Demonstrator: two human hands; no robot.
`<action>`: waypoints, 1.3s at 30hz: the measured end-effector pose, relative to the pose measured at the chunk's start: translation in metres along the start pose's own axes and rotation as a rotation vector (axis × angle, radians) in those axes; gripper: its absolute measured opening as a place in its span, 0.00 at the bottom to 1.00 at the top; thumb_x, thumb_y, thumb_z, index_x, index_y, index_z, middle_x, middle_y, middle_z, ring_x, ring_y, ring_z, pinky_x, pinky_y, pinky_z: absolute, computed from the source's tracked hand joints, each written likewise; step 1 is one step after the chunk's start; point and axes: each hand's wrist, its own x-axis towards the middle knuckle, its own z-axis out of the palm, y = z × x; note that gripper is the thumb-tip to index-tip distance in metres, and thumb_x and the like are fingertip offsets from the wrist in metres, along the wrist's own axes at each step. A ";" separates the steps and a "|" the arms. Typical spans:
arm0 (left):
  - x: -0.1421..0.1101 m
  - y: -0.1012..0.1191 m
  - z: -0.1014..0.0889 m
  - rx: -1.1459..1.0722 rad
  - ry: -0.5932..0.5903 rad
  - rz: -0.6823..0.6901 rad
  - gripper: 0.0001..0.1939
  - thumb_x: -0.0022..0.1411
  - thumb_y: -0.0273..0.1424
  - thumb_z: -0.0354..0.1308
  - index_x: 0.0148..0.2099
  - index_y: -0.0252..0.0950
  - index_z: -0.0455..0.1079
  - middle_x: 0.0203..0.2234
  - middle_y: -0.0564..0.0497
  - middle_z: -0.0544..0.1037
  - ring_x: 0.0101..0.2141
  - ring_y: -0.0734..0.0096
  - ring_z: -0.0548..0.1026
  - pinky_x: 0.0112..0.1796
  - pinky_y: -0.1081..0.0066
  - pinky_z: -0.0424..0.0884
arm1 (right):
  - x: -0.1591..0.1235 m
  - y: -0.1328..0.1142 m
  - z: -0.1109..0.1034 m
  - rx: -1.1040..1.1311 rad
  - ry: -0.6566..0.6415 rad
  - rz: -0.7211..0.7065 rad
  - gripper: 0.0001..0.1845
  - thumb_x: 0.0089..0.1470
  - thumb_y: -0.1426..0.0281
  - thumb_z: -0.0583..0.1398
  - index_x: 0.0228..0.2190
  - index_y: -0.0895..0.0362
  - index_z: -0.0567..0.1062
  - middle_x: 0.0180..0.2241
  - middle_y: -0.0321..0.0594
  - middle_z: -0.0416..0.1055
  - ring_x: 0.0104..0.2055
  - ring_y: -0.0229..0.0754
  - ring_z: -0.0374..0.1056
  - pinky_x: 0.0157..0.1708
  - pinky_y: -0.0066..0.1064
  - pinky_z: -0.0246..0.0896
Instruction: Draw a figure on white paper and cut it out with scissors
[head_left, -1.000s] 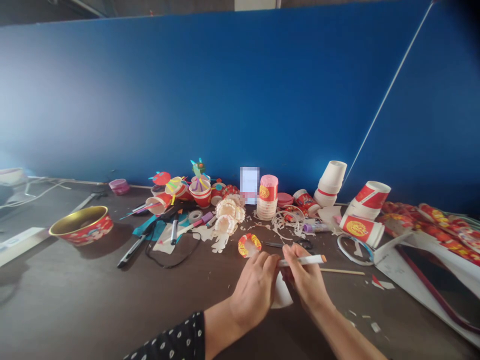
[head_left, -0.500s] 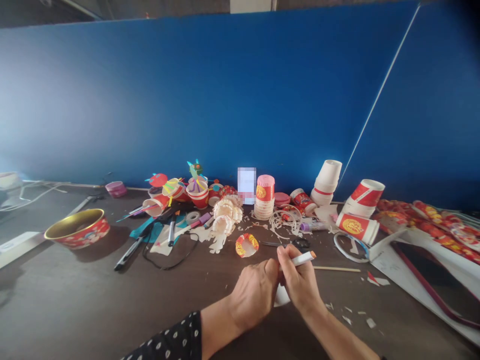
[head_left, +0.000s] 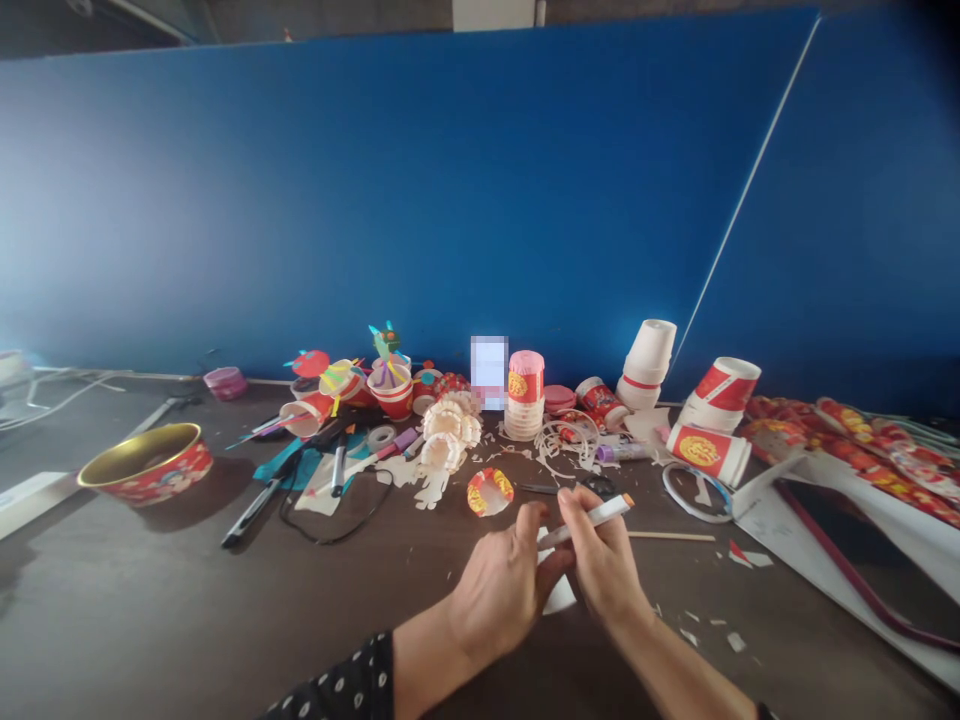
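Observation:
My right hand point(head_left: 607, 560) is closed around a white marker point(head_left: 607, 512) with an orange end, which points up and to the right. The marker's other end reaches between the bent fingers of my left hand point(head_left: 499, 585). A white paper piece point(head_left: 559, 597) shows below and behind my left thumb, and my left hand pinches it; its full shape is hidden. Just beyond the hands lies a red and yellow paper ring point(head_left: 490, 492) with a pale inside. Dark-handled scissors point(head_left: 600, 486) rest behind my right hand, partly covered.
A gold-lined bowl point(head_left: 146, 465) stands at left. Decorated paper cups point(head_left: 391, 390), a cup stack point(head_left: 526, 395) and white cut paper point(head_left: 442, 450) line the back. A thin stick point(head_left: 671, 537), paper scraps point(head_left: 735, 641) and a phone point(head_left: 870, 560) in a white tray are at right.
My left fingers have opened out somewhat, so more of the marker shows between the hands. The marker now lies a little flatter. The view has shifted slightly.

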 end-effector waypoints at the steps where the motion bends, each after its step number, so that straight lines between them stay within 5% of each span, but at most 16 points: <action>1: 0.000 -0.002 -0.002 -0.001 0.016 0.014 0.20 0.60 0.40 0.43 0.50 0.33 0.50 0.24 0.51 0.71 0.23 0.69 0.71 0.24 0.73 0.61 | 0.001 0.000 -0.001 0.005 0.017 0.014 0.18 0.52 0.59 0.55 0.18 0.55 0.56 0.17 0.27 0.47 0.17 0.31 0.45 0.16 0.24 0.45; 6: -0.002 -0.014 -0.014 0.104 0.067 0.000 0.25 0.51 0.42 0.54 0.48 0.34 0.56 0.26 0.51 0.70 0.27 0.67 0.70 0.29 0.70 0.64 | 0.001 -0.004 -0.004 0.071 0.110 0.087 0.18 0.51 0.58 0.54 0.19 0.54 0.57 0.15 0.26 0.49 0.14 0.32 0.49 0.14 0.24 0.50; 12: -0.002 -0.019 -0.016 0.196 -0.048 -0.023 0.08 0.50 0.33 0.56 0.34 0.36 0.67 0.28 0.51 0.70 0.27 0.70 0.70 0.29 0.72 0.64 | -0.004 -0.006 0.001 -0.001 0.065 0.106 0.20 0.50 0.54 0.53 0.19 0.55 0.62 0.14 0.28 0.52 0.14 0.33 0.53 0.14 0.25 0.57; 17: -0.006 -0.014 -0.009 0.374 -0.234 0.019 0.12 0.56 0.36 0.50 0.28 0.35 0.69 0.29 0.49 0.70 0.24 0.71 0.71 0.25 0.73 0.65 | -0.001 0.000 -0.003 -0.149 -0.027 0.132 0.20 0.48 0.52 0.54 0.19 0.56 0.66 0.12 0.26 0.50 0.14 0.33 0.52 0.13 0.24 0.57; 25: -0.025 -0.010 0.020 0.607 -0.211 0.145 0.13 0.58 0.27 0.44 0.40 0.30 0.67 0.32 0.44 0.71 0.23 0.69 0.71 0.21 0.71 0.66 | 0.000 0.010 -0.008 -0.210 -0.084 0.186 0.21 0.48 0.52 0.54 0.18 0.56 0.65 0.10 0.26 0.53 0.13 0.32 0.54 0.18 0.26 0.62; 29: -0.033 -0.013 0.029 0.701 -0.182 0.206 0.17 0.58 0.29 0.45 0.47 0.29 0.65 0.42 0.37 0.70 0.23 0.67 0.72 0.19 0.70 0.67 | -0.001 0.012 -0.010 -0.260 -0.092 0.151 0.20 0.49 0.53 0.54 0.23 0.57 0.69 0.12 0.31 0.62 0.15 0.35 0.61 0.17 0.25 0.59; 39: -0.032 -0.013 0.035 0.765 -0.216 0.219 0.20 0.60 0.29 0.42 0.53 0.31 0.61 0.44 0.32 0.71 0.19 0.65 0.74 0.16 0.70 0.68 | 0.000 0.008 -0.013 -0.372 -0.128 0.126 0.13 0.50 0.59 0.55 0.24 0.56 0.66 0.13 0.31 0.63 0.15 0.36 0.61 0.18 0.27 0.60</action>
